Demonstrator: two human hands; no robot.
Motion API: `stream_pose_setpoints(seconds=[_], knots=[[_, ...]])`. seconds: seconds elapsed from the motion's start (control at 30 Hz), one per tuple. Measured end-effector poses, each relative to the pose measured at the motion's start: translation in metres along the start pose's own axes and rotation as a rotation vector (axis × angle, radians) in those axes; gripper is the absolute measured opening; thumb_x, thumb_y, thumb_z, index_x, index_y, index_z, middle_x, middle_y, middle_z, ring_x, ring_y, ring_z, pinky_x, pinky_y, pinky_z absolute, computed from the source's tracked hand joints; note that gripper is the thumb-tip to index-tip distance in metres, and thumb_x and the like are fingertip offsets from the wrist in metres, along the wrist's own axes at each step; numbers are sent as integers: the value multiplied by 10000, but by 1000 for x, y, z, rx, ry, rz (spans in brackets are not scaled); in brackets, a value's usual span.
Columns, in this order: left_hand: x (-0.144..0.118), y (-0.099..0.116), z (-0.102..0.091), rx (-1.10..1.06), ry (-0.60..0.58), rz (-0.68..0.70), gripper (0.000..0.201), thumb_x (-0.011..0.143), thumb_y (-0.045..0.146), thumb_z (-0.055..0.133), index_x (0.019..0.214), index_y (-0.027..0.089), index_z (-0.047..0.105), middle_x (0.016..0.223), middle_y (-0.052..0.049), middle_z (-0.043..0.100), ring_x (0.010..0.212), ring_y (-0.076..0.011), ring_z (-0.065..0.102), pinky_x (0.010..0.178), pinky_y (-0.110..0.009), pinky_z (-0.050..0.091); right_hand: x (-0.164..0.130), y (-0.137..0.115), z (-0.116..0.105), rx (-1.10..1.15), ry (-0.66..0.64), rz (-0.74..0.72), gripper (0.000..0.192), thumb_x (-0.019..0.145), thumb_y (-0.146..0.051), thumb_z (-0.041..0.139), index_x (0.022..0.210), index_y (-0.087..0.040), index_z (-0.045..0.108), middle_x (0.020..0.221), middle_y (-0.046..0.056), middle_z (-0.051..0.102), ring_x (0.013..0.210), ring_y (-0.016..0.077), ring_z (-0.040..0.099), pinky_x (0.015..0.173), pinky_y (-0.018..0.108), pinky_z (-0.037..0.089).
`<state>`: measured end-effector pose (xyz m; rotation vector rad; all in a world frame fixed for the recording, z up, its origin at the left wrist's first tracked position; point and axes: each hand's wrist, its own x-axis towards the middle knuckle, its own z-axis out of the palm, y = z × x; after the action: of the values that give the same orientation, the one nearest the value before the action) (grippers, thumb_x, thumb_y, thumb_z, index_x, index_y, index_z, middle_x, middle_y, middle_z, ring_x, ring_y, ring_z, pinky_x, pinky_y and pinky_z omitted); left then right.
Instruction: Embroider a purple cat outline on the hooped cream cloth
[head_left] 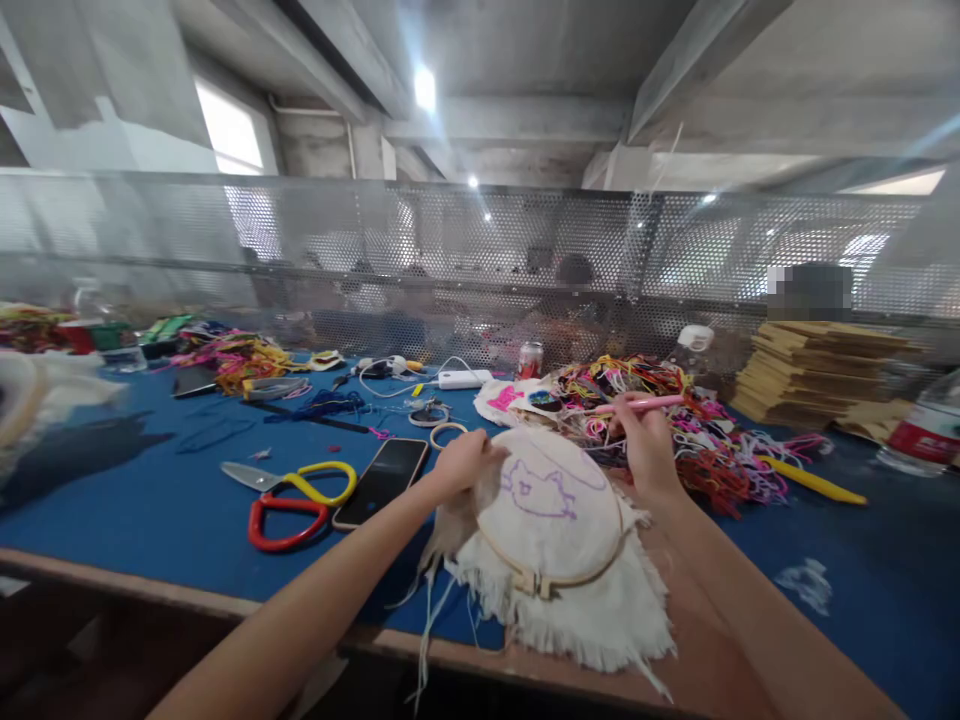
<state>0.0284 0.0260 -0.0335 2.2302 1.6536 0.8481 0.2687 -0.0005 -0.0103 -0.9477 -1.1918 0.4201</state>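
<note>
Cream cloth [570, 610], frayed at the edges, stretched in a wooden hoop [551, 580] at the near edge of a blue table [150, 500]; purple outline [544, 490] stitched on the taut face.

Left hand [461, 465]: closed on the hoop's far-left rim, fingers curled over the cloth, steadying it.

Right hand [645, 445]: closed on a pink tool [645, 404] held nearly level, its tip pointing left above the hoop's far edge; whether thread runs from it cannot be told.

Step, by judgement: embroidery under way, the outline part filled, the tool lifted clear of the cloth between stitches. Next move would call for bringing the tip down onto the line while the left hand keeps the hoop from tipping.

Also present:
- Scissors [296, 500], red and yellow handles, left of the hoop.
- Phone [382, 482], face up, between scissors and hoop.
- Yarn heap [675, 420], many colours, just beyond the right hand.
- Yellow pen [814, 482], right of the yarn.
- Card stack [817, 375], far right.
- Can [530, 360], far, by the mesh screen [480, 260].
- Bottle [926, 430], right edge.
</note>
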Motion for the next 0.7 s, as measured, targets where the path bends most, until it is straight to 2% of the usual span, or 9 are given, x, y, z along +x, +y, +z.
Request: stream_pose_setpoints(seconds=[0.1,0.17,0.27,0.33,0.47,0.53,0.6,0.7], knots=[[7,1,-10,-137,199,16,259,799,396,470,661,177,474,586,18,485,558,-123,443,527,-223,306,8,-13,-12,-151,146,-298,219,809,-386,546,875,-177,544,765,17,568,716,149,550,683,300,439],[9,4,-18,-249,339,53,213,844,354,414,756,176,490,611,26,480,575,-113,429,553,-221,318,11,-23,-22,-264,239,-481,197,835,-343,520,925,-175,567,912,55,578,885,184,546,813,353,419],[8,9,-26,-366,478,111,190,869,333,391,857,178,501,661,20,499,606,-106,429,594,-221,342,11,-33,-31,-350,312,-588,182,865,-297,479,972,-188,578,990,72,570,980,207,520,893,392,383],[5,12,-28,-393,513,133,194,868,343,403,866,179,507,651,24,483,590,-101,408,590,-219,340,7,-36,-30,-334,267,-556,163,864,-293,485,954,-195,579,977,73,572,959,207,532,873,375,398],[1,16,-28,-426,499,151,197,862,359,423,879,185,515,589,45,431,535,-92,361,555,-211,327,-13,-34,-12,-164,31,-371,134,856,-319,501,864,-205,571,848,46,584,778,172,570,725,318,452],[0,19,-29,-440,482,163,195,859,349,428,885,182,523,634,33,482,565,-92,401,575,-206,347,-26,-34,0,-128,-103,-348,135,840,-320,527,812,-203,590,795,29,597,722,159,576,695,310,461],[-3,23,-31,-438,461,192,204,857,339,429,914,175,538,731,9,553,639,-102,461,623,-206,374,-37,-35,10,-141,-230,-338,119,806,-311,578,782,-201,618,783,25,630,746,164,594,732,317,464],[-6,28,-33,-414,430,244,255,865,346,414,983,173,558,832,-12,605,718,-120,505,676,-214,389,-47,-39,19,-110,-316,-236,124,788,-316,594,778,-197,628,775,26,663,770,172,615,735,307,473]])
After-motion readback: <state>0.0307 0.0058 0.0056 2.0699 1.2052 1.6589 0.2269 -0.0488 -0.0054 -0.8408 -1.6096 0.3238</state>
